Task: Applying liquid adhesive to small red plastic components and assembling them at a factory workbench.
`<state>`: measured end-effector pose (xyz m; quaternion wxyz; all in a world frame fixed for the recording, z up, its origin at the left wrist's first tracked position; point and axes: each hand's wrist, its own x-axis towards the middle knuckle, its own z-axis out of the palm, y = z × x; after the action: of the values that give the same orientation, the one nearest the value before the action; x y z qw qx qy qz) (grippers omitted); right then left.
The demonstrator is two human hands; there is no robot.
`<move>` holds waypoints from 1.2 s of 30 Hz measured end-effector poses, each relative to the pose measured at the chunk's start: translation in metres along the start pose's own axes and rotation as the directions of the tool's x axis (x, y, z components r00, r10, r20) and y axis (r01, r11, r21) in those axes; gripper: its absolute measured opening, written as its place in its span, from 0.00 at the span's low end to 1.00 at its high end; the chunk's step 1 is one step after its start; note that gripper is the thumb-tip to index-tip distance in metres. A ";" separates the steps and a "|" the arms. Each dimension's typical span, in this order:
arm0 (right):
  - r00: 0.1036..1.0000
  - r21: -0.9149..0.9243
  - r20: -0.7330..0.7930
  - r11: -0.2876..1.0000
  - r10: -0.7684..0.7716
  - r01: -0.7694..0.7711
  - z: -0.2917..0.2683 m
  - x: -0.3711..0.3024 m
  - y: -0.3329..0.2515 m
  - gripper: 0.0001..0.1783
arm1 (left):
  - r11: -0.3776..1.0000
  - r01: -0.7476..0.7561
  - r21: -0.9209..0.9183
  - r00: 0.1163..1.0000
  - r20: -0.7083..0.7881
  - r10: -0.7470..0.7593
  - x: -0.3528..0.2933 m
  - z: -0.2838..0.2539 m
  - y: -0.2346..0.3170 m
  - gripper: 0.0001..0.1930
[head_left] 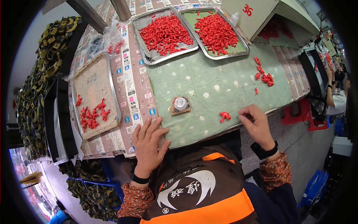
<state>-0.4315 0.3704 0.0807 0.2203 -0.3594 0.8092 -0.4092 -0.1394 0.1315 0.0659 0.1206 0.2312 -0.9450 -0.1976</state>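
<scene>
My left hand (148, 145) lies with fingers spread at the front edge of the table, partly on the green dotted cloth (179, 131). Nothing is in it. To the left of my right hand (256, 124) a small red plastic figure (225, 116) rests on the cloth, apart from the fingertips. That hand is loosely bent, thumb and forefinger a little apart, and no object shows in it. Between the hands, farther back, a round clear-and-silver container (181, 103) sits on a small brown cardboard piece (174, 111).
Two metal trays (152, 61) (220, 56) heaped with red parts stand at the back. On the left a lined tray (97, 131) carries several joined red figures (89, 118). More red pieces (267, 78) lie at right, near a grey-white box (257, 16). Camouflage-coloured parts (35, 97) are piled far left.
</scene>
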 end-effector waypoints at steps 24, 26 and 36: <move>0.825 0.699 0.562 0.499 0.061 -0.512 0.066 0.025 -0.063 0.13 | 0.216 0.450 -0.867 0.888 0.408 -0.213 0.018 0.002 0.077 0.20; 0.802 0.707 0.597 0.456 0.026 -0.541 0.074 0.022 -0.072 0.11 | 0.125 0.438 -0.890 0.886 0.403 -0.228 0.018 0.007 0.078 0.20; 0.780 0.661 0.624 0.500 0.047 -0.559 0.090 0.013 -0.084 0.09 | -0.044 0.442 -0.896 0.829 0.427 -0.360 0.012 0.007 0.071 0.13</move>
<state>-0.3474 0.2811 0.0982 0.6462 -0.1562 0.4800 -0.5724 -0.1793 0.1857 0.0918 0.1497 0.3483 -0.4583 -0.8039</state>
